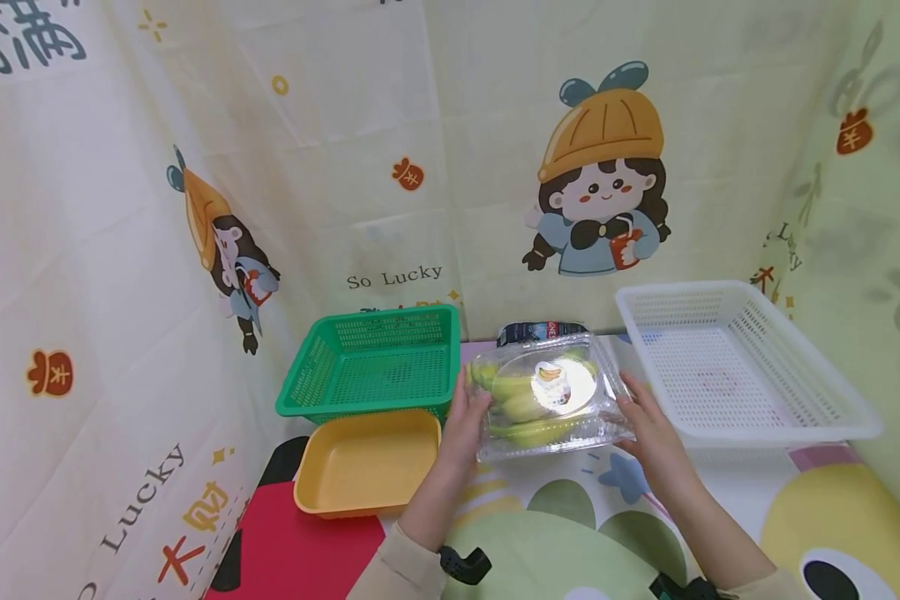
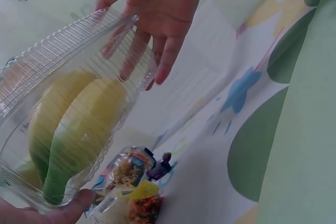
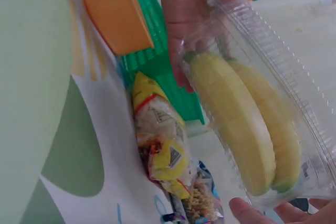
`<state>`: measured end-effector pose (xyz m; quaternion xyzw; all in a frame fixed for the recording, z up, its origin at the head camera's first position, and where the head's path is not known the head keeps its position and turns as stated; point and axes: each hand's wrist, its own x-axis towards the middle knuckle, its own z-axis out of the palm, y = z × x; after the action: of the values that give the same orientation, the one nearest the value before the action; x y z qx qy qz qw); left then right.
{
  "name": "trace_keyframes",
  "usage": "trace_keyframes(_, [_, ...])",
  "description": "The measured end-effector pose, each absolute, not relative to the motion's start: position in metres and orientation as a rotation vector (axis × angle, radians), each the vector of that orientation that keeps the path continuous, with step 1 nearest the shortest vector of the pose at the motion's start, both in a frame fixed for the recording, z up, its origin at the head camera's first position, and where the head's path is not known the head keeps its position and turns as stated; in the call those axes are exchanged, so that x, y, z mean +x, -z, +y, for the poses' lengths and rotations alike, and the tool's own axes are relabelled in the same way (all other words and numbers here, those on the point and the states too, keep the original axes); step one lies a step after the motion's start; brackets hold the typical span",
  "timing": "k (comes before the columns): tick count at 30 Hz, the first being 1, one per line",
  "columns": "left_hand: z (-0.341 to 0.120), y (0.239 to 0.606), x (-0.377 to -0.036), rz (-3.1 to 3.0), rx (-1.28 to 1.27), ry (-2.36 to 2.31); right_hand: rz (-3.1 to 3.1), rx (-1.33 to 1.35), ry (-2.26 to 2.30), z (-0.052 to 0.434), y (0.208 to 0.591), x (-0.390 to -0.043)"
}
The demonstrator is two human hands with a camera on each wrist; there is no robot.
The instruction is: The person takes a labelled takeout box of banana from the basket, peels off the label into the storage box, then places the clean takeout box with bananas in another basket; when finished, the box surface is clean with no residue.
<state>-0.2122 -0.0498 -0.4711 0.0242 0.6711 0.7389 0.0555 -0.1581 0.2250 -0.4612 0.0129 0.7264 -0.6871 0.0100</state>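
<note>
A clear plastic clamshell box (image 1: 607, 392) of bananas (image 1: 525, 407) is held up above the table, a round sticker on its lid. My left hand (image 1: 461, 425) grips its left side and my right hand (image 1: 648, 421) holds its right side. From the left wrist, the right hand (image 2: 163, 11) shows with its fingers along the box's far end, while the left thumb touches the near end. Seen from the right wrist, the left hand (image 3: 197, 14) is behind the other end of the box. Snack bags (image 3: 165, 135) lie below, mostly hidden from the head view.
On the left, a green basket (image 1: 292, 407) stands behind a yellow bin (image 1: 367, 510). To the right is a white basket (image 1: 780, 435). A dark snack package (image 1: 521, 333) pokes out behind the box, near the printed cloth backdrop (image 1: 480, 200). The tabletop carries a cartoon print.
</note>
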Motion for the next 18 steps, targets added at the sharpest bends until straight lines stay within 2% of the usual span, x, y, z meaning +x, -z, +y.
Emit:
trace_keyframes(8, [-0.056, 0.473, -0.217, 2.055, -0.004, -2.230, 2.392, -0.106, 1.943, 0.234, 0.457, -0.166])
trace_keyframes(18, [-0.066, 0.478, -0.209, 2.052, 0.053, -2.163, 2.233, -0.332, 2.098, 0.237, 0.466, -0.182])
